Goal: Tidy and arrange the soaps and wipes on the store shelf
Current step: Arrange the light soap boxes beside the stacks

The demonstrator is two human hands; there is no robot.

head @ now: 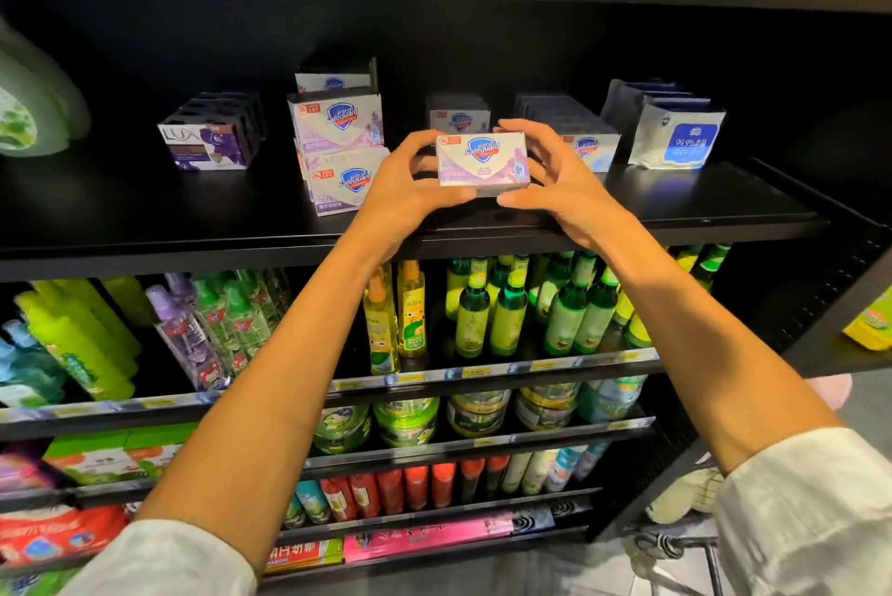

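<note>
Left hand (410, 190) and right hand (555, 180) both curled around ends of Safeguard soap box (482, 159), thumbs under, fingers over top. Box upright, held just above black shelf (145, 214) front edge, between stacked Safeguard boxes (340, 146) and wipes packs (675, 137).

I log a black metal shelving unit (724, 204), several tiers, price-label strips (482, 373) along its edges; grey tiled floor (859, 407) at 4 o'clock; upper interior dim, lower tiers brightly lit.

Safeguard on held soap box (482, 159); LUX on purple box (205, 145).
</note>
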